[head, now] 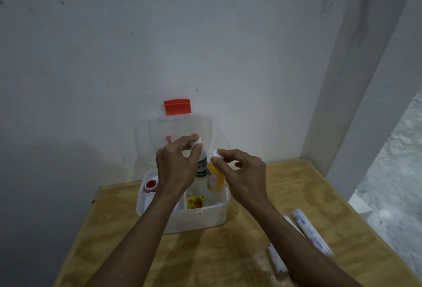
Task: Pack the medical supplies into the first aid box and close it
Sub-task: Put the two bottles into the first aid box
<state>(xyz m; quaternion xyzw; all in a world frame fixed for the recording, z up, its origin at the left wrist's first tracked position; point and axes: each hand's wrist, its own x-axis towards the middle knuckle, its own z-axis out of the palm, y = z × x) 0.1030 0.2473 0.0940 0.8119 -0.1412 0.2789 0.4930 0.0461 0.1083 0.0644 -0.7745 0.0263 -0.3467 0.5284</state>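
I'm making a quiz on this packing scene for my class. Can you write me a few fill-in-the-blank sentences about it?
1. The left hand holds the bottle with the ____ label by its cap.
2. The right hand holds a ____ bottle.
3. The box has its lid ____.
4. Three rolls lie on the ____.

Answers: green; yellow; open; table

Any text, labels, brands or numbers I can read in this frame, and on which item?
None can be read.
Green-and-white label on the clear bottle: blurred.
Label on the yellow bottle: blurred.
Yellow picture packet in the white first aid box: no readable words.
Print on the white rolls: too small.
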